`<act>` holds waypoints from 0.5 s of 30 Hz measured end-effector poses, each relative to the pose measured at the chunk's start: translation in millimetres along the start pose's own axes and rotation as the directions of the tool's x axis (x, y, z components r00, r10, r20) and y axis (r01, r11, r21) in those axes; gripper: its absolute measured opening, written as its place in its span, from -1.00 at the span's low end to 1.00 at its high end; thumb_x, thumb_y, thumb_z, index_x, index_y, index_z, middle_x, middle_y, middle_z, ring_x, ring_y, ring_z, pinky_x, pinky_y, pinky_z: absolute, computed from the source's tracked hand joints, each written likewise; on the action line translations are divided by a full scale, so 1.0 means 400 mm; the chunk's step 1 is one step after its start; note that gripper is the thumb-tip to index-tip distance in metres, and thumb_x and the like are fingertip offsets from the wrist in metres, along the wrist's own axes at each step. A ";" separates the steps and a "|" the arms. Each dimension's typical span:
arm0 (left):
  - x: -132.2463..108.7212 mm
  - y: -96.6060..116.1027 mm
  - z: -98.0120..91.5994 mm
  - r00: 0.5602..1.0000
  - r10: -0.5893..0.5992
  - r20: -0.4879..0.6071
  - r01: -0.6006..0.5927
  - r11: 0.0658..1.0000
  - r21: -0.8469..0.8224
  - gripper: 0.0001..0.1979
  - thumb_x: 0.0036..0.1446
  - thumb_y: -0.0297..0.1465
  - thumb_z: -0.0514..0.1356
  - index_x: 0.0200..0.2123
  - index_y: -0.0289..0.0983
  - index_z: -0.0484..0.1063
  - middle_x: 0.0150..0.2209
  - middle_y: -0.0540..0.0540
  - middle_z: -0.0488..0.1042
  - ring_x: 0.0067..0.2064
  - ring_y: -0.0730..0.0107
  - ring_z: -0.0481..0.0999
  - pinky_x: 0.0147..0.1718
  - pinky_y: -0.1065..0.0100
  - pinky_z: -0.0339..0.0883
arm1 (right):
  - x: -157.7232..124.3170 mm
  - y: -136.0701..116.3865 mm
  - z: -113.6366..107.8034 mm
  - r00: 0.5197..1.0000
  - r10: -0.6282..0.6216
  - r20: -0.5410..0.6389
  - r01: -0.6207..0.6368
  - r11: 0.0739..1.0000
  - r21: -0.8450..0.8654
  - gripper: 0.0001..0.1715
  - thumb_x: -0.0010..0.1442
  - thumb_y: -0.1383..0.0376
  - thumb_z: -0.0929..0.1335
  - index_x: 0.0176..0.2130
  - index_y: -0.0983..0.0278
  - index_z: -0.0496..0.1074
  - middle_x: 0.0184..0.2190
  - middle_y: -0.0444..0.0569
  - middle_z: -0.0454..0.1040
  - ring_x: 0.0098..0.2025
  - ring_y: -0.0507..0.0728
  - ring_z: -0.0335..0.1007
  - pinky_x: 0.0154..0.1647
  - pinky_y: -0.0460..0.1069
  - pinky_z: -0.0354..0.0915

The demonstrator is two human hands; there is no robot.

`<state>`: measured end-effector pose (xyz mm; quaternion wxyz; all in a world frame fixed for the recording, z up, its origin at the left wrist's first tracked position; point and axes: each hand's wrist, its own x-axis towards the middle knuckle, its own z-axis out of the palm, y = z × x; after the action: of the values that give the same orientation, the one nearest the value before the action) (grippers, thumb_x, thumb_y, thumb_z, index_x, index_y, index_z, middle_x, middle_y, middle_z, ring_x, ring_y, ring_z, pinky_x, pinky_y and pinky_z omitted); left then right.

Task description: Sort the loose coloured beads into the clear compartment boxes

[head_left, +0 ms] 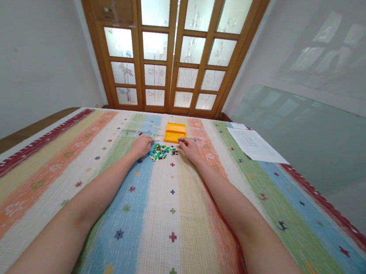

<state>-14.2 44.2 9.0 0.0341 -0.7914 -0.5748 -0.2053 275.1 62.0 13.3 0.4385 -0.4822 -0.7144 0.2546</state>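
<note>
A loose pile of small beads or pieces point(159, 152), green, blue, white and dark brown, lies on the striped tablecloth between my hands. My left hand point(141, 146) rests at the pile's left edge, its fingers drawn together; whatever they hold is too small to make out. On the other side, my right hand point(189, 149) has thumb and fingertips close together by the dark brown pieces, just in front of an orange-yellow open box point(175, 138). Any piece in that pinch is too tiny to name. The box has two shallow halves, one behind the other.
Clear plastic trays point(132, 127) with a few coloured pieces sit on the left behind my left hand. Printed white paper point(255, 146) lies at the table's right. The striped cloth point(159, 223) covers the table; wooden glass-paned doors point(177, 43) stand beyond.
</note>
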 end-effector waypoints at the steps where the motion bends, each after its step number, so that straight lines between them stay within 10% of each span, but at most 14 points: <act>1: 0.001 -0.004 0.000 1.000 -0.022 -0.012 0.022 0.999 -0.036 -0.55 0.27 -0.54 0.02 0.00 -0.24 0.67 0.07 -0.13 0.64 0.12 0.14 0.50 0.20 0.18 0.32 | 0.001 0.002 0.001 1.000 -0.007 0.001 0.007 1.000 0.002 -0.71 0.31 0.35 0.34 -0.06 0.27 0.62 -0.07 0.08 0.66 -0.01 0.17 0.56 0.19 0.12 0.38; 7: 0.006 -0.043 -0.026 0.952 -0.270 -0.145 0.221 0.932 -0.287 -0.53 0.25 -0.54 0.01 0.02 -0.25 0.66 0.09 -0.12 0.64 0.16 0.19 0.55 0.24 0.22 0.34 | 0.004 0.012 0.002 1.000 -0.024 0.006 0.023 1.000 0.008 -0.73 0.32 0.35 0.34 -0.06 0.28 0.61 -0.07 0.07 0.65 -0.04 0.15 0.57 0.13 0.09 0.41; 15: -0.019 -0.145 -0.077 0.699 -0.687 -0.200 0.524 0.682 -0.511 -0.41 0.14 -0.51 -0.02 0.16 -0.33 0.59 -0.08 -0.17 0.68 0.00 0.15 0.63 0.13 0.18 0.43 | 0.000 -0.005 -0.003 1.000 -0.008 0.003 0.008 1.000 0.010 -0.76 0.30 0.36 0.36 -0.10 0.26 0.62 -0.11 0.05 0.66 -0.04 0.16 0.55 0.17 0.11 0.39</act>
<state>-78.7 47.9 23.7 -0.0971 -0.4836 -0.7323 -0.4695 275.3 61.0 15.5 0.4409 -0.4767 -0.7157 0.2572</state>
